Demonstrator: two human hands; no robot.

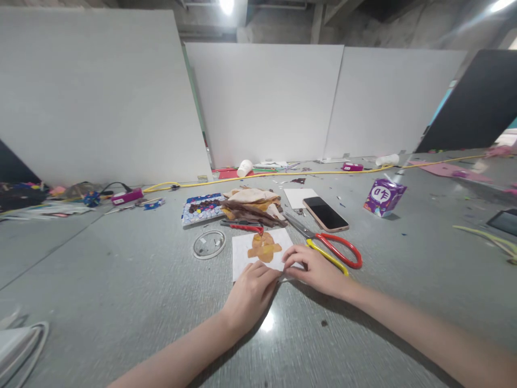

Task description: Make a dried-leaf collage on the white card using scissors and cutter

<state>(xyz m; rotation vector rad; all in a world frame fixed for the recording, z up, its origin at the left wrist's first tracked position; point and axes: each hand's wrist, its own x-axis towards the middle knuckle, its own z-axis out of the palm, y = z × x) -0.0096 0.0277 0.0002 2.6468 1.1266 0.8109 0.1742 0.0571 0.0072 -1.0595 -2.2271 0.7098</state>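
Observation:
A white sheet point(241, 252) lies on the grey table, with flat orange-brown pieces point(264, 248) on it in a rounded shape crossed by a band. My left hand point(251, 288) rests at the sheet's near edge, fingers bent together. My right hand point(313, 267) meets it from the right, its thumb and fingertips close together near my left fingertips. What lies between the fingertips is too small to make out. Scissors point(323, 242) with one red and one yellow handle loop lie just beyond my right hand.
Behind the sheet are a pile of brown and tan scraps point(254, 205), a red-handled tool point(246, 227) and a bead tray point(203, 209). A tape ring point(209, 244) lies left; a phone point(325, 213) and purple carton point(383, 197) stand further right. A yellow cable point(262, 174) crosses behind.

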